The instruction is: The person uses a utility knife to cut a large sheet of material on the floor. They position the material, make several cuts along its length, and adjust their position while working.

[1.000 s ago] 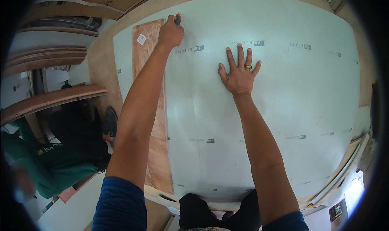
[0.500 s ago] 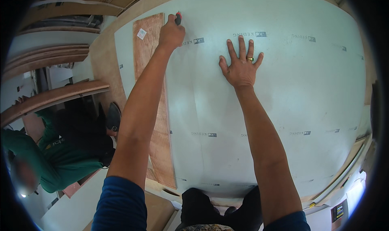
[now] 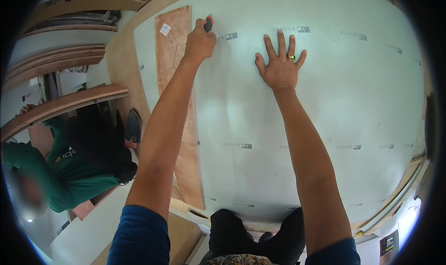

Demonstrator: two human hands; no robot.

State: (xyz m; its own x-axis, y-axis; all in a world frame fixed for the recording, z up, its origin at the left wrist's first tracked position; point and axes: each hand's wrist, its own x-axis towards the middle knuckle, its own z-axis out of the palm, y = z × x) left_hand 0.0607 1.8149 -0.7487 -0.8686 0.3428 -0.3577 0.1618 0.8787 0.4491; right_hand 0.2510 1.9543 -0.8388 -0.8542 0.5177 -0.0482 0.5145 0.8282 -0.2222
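My left hand (image 3: pixel 200 43) is closed round a utility knife (image 3: pixel 209 23) with a black body and red end. Its thin tip points away from me, over the far part of a large pale green sheet (image 3: pixel 334 102). My right hand (image 3: pixel 281 71), wearing a ring, lies flat on the sheet with its fingers spread. Along the sheet's left side lies a long reddish plywood strip (image 3: pixel 179 172) with a small white sticker (image 3: pixel 165 29), close to my left hand. A faint line runs along the sheet to the right of the strip.
At the left, a person in green (image 3: pixel 79 186) sits or crouches low beside a wooden plank (image 3: pixel 69 109), one hand (image 3: pixel 27 109) on it. Stacked boards (image 3: pixel 55 63) stand behind. The person's dark shoe (image 3: pixel 134 125) is near the sheet's left edge.
My left hand has drawn the knife a little toward me along the sheet. My right hand stays on the same spot, and the whole view has shifted slightly.
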